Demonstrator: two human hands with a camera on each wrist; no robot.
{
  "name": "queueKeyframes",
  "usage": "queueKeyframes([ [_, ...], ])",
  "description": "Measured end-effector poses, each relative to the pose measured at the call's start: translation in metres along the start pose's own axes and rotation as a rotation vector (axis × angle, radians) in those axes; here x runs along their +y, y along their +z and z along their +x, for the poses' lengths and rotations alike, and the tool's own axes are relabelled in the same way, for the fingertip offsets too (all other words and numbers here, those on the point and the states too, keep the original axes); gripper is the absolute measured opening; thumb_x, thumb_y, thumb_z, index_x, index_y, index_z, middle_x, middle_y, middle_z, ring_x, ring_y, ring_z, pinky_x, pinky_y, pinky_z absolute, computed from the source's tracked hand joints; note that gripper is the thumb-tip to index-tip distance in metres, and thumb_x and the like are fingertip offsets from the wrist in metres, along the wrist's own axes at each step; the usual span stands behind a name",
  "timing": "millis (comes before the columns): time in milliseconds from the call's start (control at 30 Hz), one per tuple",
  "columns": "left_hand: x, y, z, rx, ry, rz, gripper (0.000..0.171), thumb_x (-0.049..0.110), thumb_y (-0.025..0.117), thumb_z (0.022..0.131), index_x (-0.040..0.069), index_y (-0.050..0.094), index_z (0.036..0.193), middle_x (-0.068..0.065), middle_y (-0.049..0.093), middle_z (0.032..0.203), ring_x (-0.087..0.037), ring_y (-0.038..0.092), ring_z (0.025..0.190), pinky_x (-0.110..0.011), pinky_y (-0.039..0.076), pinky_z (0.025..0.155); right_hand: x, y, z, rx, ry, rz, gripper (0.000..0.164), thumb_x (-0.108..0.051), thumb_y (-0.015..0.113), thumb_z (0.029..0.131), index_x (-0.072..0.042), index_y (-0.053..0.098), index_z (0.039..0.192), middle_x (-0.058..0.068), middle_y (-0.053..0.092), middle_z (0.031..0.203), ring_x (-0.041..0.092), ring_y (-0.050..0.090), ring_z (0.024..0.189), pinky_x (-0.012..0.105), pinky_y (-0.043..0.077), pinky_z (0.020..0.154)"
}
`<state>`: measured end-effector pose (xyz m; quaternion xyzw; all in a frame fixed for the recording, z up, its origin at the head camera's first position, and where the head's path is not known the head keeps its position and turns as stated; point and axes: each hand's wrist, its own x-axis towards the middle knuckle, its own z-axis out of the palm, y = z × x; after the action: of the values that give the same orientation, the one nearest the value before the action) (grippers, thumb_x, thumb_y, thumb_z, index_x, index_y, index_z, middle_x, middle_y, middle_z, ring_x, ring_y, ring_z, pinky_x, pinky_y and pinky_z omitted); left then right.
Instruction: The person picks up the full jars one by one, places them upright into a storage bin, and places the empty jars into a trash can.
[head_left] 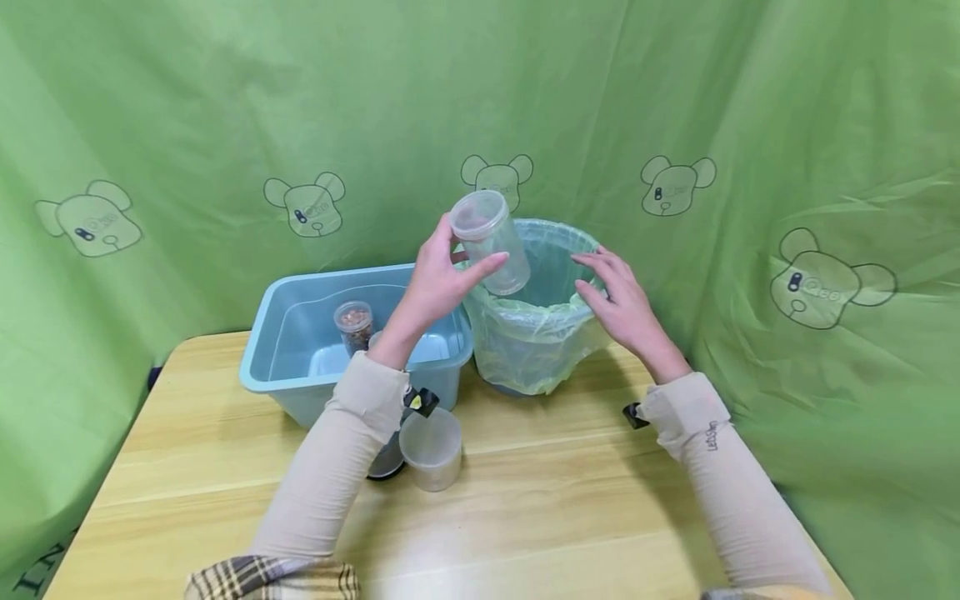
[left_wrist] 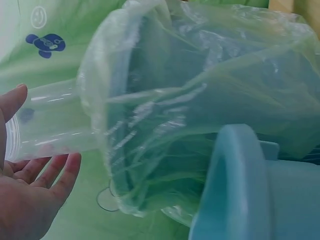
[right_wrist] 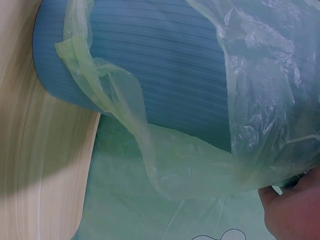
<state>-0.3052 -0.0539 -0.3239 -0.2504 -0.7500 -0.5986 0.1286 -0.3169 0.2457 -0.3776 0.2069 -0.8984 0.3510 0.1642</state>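
Observation:
My left hand (head_left: 441, 271) grips a clear plastic jar (head_left: 501, 258), thumb on the near side. The jar leans over the opening of a bin (right_wrist: 160, 65) lined with a pale green bag (head_left: 528, 337). Its ridged end is up by the hand, as the left wrist view also shows, and nothing is visible inside it. My right hand (head_left: 622, 304) is at the bin's right rim, touching the bag, its thumb and index finger loosely bent over the opening. Part of that hand is cut off in the right wrist view.
Left of the bin stands a blue plastic tub (head_left: 300, 385) containing a clear jar of brownish bits (head_left: 355, 325). On the wooden table (head_left: 525, 508), a translucent cup (head_left: 431, 454) stands before the tub, beside a dark-rimmed round object (head_left: 387, 462) partly hidden by my left arm. Green curtain surrounds the table.

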Motion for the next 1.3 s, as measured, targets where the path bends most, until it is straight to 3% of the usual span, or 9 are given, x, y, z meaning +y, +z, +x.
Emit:
queueKeyframes([
  [400, -0.025, 0.010, -0.004, -0.006, -0.075, 0.079, 0.079, 0.036, 0.082, 0.090, 0.015, 0.040, 0.153, -0.007, 0.060, 0.138, -0.022, 0.060, 0.124, -0.035, 0.052, 0.107, 0.002, 0.000, -0.001, -0.009, 0.014, -0.001, 0.049, -0.028, 0.053, 0.107, -0.008, 0.051, 0.151, 0.021, 0.039, 0.162, 0.039, 0.020, 0.158, 0.074, 0.014, 0.122],
  [967, -0.037, 0.017, -0.011, -0.047, -0.148, 0.300, 0.093, 0.040, 0.083, 0.088, 0.010, 0.031, 0.160, -0.013, 0.055, 0.146, -0.029, 0.051, 0.134, -0.048, 0.046, 0.113, 0.001, 0.001, -0.001, 0.008, 0.006, 0.006, 0.048, -0.026, 0.053, 0.106, -0.006, 0.051, 0.150, 0.024, 0.038, 0.162, 0.042, 0.021, 0.157, 0.076, 0.014, 0.121],
  [1133, -0.038, 0.018, -0.013, -0.040, -0.164, 0.292, 0.093, 0.040, 0.081, 0.089, 0.011, 0.029, 0.160, -0.014, 0.052, 0.151, -0.031, 0.047, 0.140, -0.051, 0.043, 0.115, 0.001, 0.001, -0.002, 0.013, 0.006, 0.015, 0.048, -0.026, 0.053, 0.106, -0.006, 0.052, 0.150, 0.023, 0.038, 0.162, 0.041, 0.021, 0.157, 0.076, 0.014, 0.121],
  [1300, -0.036, 0.017, -0.016, -0.041, -0.185, 0.256, 0.089, 0.040, 0.079, 0.092, 0.014, 0.029, 0.161, -0.006, 0.052, 0.154, -0.027, 0.043, 0.145, -0.050, 0.038, 0.119, 0.002, 0.002, -0.001, 0.018, 0.006, 0.020, 0.048, -0.027, 0.053, 0.106, -0.007, 0.052, 0.150, 0.023, 0.038, 0.162, 0.040, 0.021, 0.157, 0.075, 0.015, 0.121],
])
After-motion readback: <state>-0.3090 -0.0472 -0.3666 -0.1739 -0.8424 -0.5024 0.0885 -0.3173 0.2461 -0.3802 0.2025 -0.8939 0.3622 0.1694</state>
